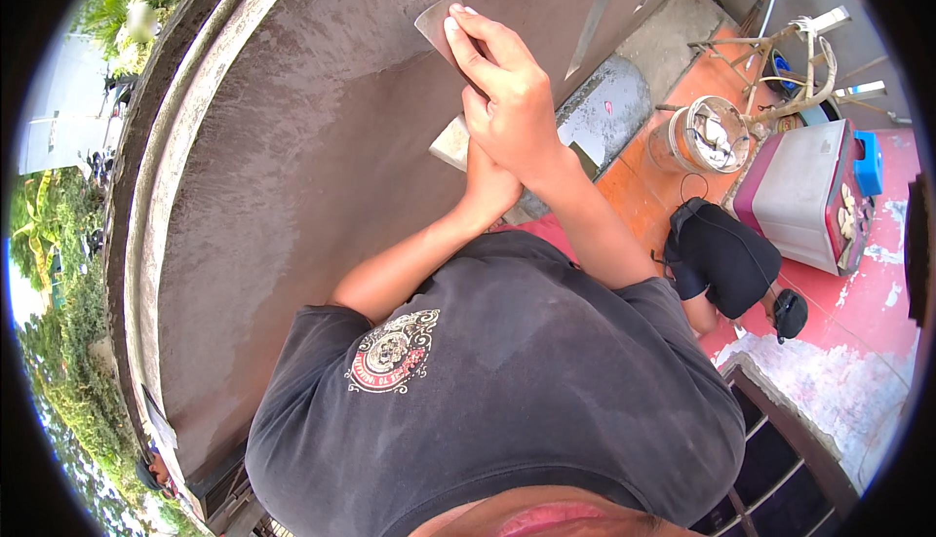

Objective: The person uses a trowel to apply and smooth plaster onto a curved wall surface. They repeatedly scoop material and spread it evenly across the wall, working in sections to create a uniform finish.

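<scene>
My right grip [509, 89] pinched a flat scraper [435, 28] by the far plastered wall [292, 157]. Whether my left grip [490, 182], nearer and partly hidden, held anything, I couldn't tell.

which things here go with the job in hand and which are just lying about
With the job:
- right hand
- thin flat blade, in that hand's fingers
- broad brown surface beside it

Apparently lying about:
- maroon and grey box
- blue object at the box's end
- bucket with pale contents; it might serve the job, I can't tell
</scene>
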`<act>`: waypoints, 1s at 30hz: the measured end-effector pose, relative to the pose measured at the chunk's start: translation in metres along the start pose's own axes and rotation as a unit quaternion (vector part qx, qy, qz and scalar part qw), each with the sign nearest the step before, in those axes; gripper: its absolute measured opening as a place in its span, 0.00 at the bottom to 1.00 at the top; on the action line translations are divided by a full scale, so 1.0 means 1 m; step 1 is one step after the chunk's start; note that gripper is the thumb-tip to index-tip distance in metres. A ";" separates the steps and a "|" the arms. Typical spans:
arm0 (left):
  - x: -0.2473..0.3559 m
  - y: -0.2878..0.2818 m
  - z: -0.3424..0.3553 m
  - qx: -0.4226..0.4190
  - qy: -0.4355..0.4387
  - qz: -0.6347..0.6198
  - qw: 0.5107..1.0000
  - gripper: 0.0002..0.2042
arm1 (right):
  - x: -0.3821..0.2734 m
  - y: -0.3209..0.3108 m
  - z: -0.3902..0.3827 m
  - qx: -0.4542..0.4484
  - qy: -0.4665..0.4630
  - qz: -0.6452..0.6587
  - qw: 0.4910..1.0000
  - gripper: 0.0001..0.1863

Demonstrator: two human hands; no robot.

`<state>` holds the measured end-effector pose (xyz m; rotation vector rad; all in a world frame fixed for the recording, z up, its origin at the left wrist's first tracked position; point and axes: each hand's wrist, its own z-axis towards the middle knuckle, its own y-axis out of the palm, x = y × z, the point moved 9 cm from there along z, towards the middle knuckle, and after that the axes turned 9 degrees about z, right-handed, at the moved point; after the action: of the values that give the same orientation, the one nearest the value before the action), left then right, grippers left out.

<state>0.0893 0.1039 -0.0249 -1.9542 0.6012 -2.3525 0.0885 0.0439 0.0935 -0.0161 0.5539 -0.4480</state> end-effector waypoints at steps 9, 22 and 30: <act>0.005 -0.004 0.005 0.027 0.058 0.000 0.998 0.15 | 0.001 0.000 0.005 -0.002 -0.003 -0.010 1.000 0.32; -0.011 0.001 0.006 0.000 0.031 -0.041 0.999 0.17 | 0.002 0.004 0.007 -0.016 0.014 -0.038 0.999 0.29; -0.026 0.008 0.006 -0.039 0.022 0.036 0.998 0.22 | -0.002 0.008 0.005 -0.032 0.012 -0.065 0.997 0.28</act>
<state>0.0987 0.1016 -0.0513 -1.8795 0.7654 -2.3696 0.0926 0.0514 0.0982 -0.1095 0.5927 -0.5569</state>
